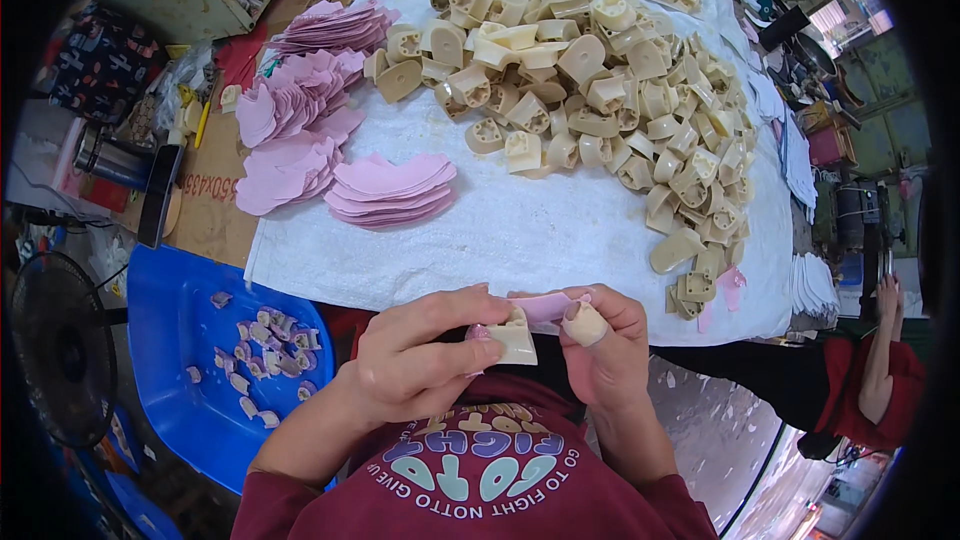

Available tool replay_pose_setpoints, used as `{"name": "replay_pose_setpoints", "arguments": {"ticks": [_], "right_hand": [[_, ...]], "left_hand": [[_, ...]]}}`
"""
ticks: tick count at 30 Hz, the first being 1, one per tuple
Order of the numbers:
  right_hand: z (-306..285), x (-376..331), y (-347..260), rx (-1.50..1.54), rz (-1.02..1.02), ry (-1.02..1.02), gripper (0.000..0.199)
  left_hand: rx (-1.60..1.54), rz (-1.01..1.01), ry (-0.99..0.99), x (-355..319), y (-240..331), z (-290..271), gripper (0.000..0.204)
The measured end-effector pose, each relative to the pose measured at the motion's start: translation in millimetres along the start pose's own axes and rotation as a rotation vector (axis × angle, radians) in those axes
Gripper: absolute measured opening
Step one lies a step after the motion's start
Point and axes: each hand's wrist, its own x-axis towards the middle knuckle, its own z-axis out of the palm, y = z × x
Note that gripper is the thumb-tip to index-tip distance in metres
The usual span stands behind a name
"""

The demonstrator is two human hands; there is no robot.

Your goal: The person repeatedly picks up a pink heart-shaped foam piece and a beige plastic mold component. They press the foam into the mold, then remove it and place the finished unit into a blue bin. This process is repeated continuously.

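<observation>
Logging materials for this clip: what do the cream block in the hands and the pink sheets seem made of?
The cream block looks like moulded plastic: smooth, matte, with ribbed hollows like those in the pile. The pink sheets look like thin foam or soft plastic: flat, matte, stacked, bending slightly. Neither is certain.

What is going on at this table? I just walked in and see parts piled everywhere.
A person holds one cream plastic piece in both hands, the left hand and right hand, with a pink sheet against it. A heap of cream pieces and pink sheet stacks lie on the white cloth; a blue tray holds more pieces.
</observation>
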Motion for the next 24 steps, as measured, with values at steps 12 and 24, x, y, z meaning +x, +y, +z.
{"name": "replay_pose_setpoints", "arguments": {"ticks": [12, 24], "right_hand": [[25.4, 17.1, 6.2, -1.08, -0.513, -0.042, 0.066], [-4.6, 20.0, 9.6, -0.166, 0.06, 0.0, 0.026]], "left_hand": [[0.172, -0.195, 0.105, -0.3, -7.1, 4.8, 0.022], [-0.002, -0.21, 0.06, -5.0, -5.4, 15.1, 0.021]]}}
